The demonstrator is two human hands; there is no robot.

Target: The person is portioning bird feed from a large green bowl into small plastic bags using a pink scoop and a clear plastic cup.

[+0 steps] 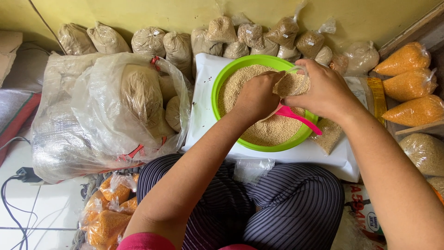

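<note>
Small clear plastic bag of pale grain held over the round green plastic basin of grain.

Left hand and right hand pinch its mouth at twelve o'clock, so spills fall back; pink plastic scoop rests at four o'clock, within reach.

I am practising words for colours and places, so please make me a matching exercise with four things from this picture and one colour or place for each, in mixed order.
Things:
1. bowl
2. scoop
3. small clear bag
4. orange packets

Descriptions:
a. pink, lying over the grain in the bowl
b. held between both hands above the bowl
c. bright green, full of pale grain
d. stacked at the right edge of the picture

Right pairs: 1-c, 2-a, 3-b, 4-d.

The left hand and the right hand both grip the small clear bag, which is partly filled with grain.
</note>
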